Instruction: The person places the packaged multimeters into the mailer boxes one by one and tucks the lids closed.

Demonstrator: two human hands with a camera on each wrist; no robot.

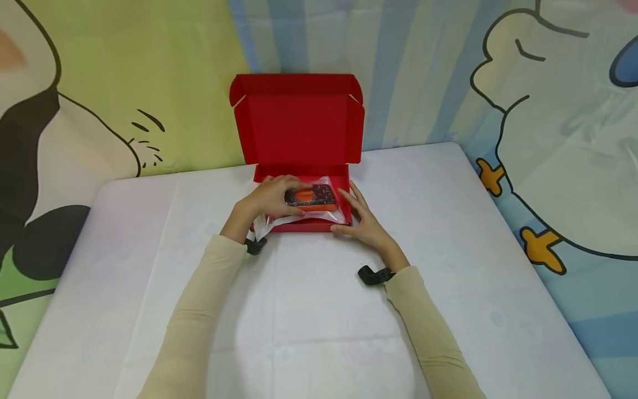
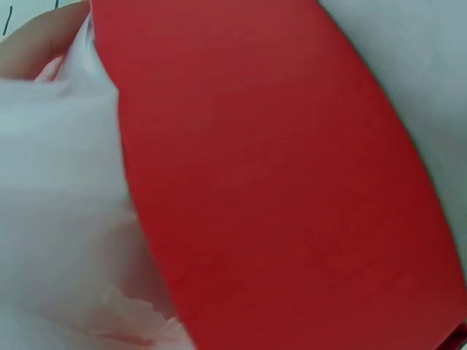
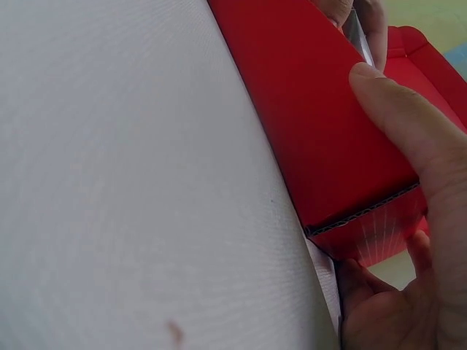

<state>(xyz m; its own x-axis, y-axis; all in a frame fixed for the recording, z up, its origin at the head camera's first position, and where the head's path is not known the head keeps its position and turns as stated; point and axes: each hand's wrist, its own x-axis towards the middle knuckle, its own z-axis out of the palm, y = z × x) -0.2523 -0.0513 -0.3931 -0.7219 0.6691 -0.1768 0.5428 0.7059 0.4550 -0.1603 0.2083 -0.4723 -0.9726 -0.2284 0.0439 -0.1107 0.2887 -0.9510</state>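
Observation:
A black and orange multimeter (image 1: pixel 321 195) with an orange dial lies over a red cardboard box (image 1: pixel 314 227), its lid standing up behind. Clear plastic wrapping (image 1: pixel 340 216) spreads around and under the meter. My left hand (image 1: pixel 271 197) grips the meter's left end, thumb at the near side and fingers across the far side. At the box's right front corner, my right hand (image 1: pixel 368 226) holds the box; in the right wrist view its thumb (image 3: pixel 398 109) lies against one wall and other fingers reach round the side. White plastic (image 2: pixel 58 160) fills the left wrist view's left.
The box stands near the back edge of a table with a white cloth (image 1: pixel 309 332). Its raised lid (image 1: pixel 301 130) stands before a cartoon-printed curtain (image 1: pixel 189 100). Each wrist wears a black camera strap (image 1: pixel 375 275).

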